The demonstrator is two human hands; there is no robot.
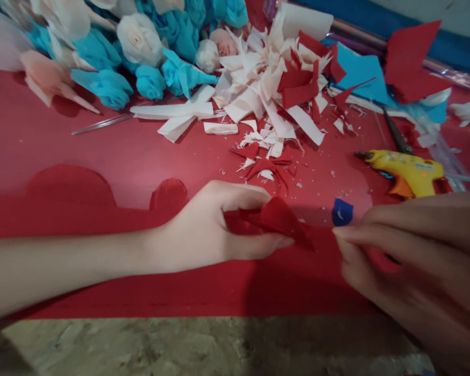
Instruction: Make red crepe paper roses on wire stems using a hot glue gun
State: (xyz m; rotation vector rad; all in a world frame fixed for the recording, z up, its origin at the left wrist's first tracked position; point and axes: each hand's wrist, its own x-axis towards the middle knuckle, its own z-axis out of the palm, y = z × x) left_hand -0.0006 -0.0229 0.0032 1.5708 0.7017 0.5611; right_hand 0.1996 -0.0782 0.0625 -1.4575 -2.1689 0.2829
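Note:
My left hand point(219, 224) reaches in from the left, its thumb and fingers closed on a curled red paper petal point(280, 216). The petal's narrow end points down and to the right. Off to the right, my right hand point(411, 256) has its thumb and index fingertip pressed together, apart from the petal. A small dark bit shows under its fingers; what it holds, if anything, I cannot make out. Just above those fingertips lies a small dark blue scrap point(342, 211). Red rounded paper pieces point(168, 197) lie on the red surface point(203, 292) behind my left wrist.
A yellow glue gun point(407, 169) lies at the right. Cream and red paper scraps point(270, 89) are heaped at the back middle. Blue, white and peach paper flowers point(139, 39) crowd the back left. A thin metal rod point(102, 124) lies before them. Shiny wrapping rolls point(458, 75) are behind.

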